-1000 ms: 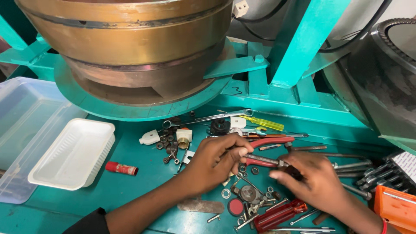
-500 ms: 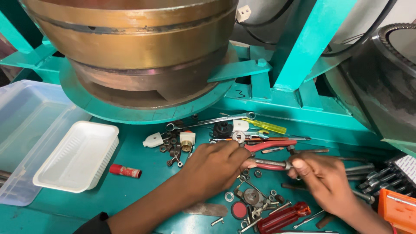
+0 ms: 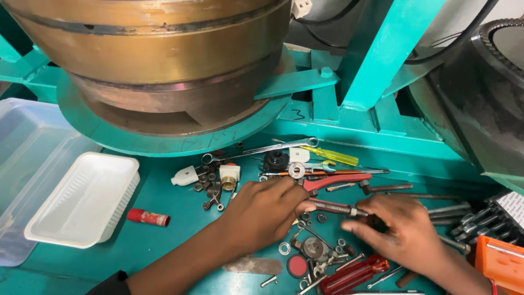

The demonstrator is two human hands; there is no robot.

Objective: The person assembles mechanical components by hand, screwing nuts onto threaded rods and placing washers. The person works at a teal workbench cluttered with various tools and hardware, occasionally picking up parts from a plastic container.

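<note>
My left hand [image 3: 262, 210] rests knuckles-up on the teal bench [image 3: 180, 240] and pinches the left end of a thin threaded metal rod [image 3: 332, 206]. My right hand [image 3: 401, 232] grips the rod's right end, where a nut sits on it. The rod lies level just above a litter of washers, nuts and screws [image 3: 314, 248]. Red-handled pliers [image 3: 339, 180] lie right behind the rod, and a red-handled tool [image 3: 355, 273] lies in front of my right hand.
A big brass-coloured drum [image 3: 147, 49] on a teal frame [image 3: 382, 71] overhangs the bench. At left are a white foam tray [image 3: 82, 199], a clear plastic tub [image 3: 22, 158] and a small red tube [image 3: 148, 217]. A spanner [image 3: 262, 150], yellow screwdriver [image 3: 330, 157], orange box [image 3: 499, 265] and dark gear [image 3: 491, 109] lie around.
Both hands have closed in on the threaded rod, which is now held between them. Before, they were sorting among the pliers and loose parts.
</note>
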